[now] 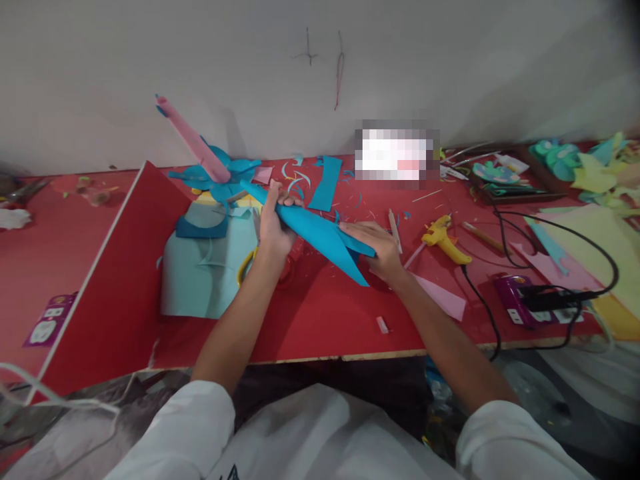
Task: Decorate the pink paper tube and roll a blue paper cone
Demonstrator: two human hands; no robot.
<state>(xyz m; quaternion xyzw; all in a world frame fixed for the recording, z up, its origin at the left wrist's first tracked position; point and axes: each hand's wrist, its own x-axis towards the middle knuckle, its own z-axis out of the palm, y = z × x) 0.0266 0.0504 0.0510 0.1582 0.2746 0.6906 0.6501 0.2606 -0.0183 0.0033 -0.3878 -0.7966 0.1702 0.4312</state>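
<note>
Above the red table, both hands hold a folded blue paper piece [320,237] with pointed ends. My left hand [277,217] is closed around its upper left part, and a narrow tip sticks out past the fingers. At the lower right end my right hand [377,245] grips the paper, fingers on top; a pointed flap hangs below. Under my left forearm lie scissors with a yellow handle [245,265], partly hidden. Beyond the left hand stands a pink paper tube [195,141] on blue petal-like paper shapes [215,183].
A red upright divider [120,280] stands at left, beside light blue sheets [187,287]. On the right are a yellow glue gun [445,240] with a black cord, a purple box [520,300], pink paper [440,297] and a tray [520,195]. Blue scraps [327,183] lie behind.
</note>
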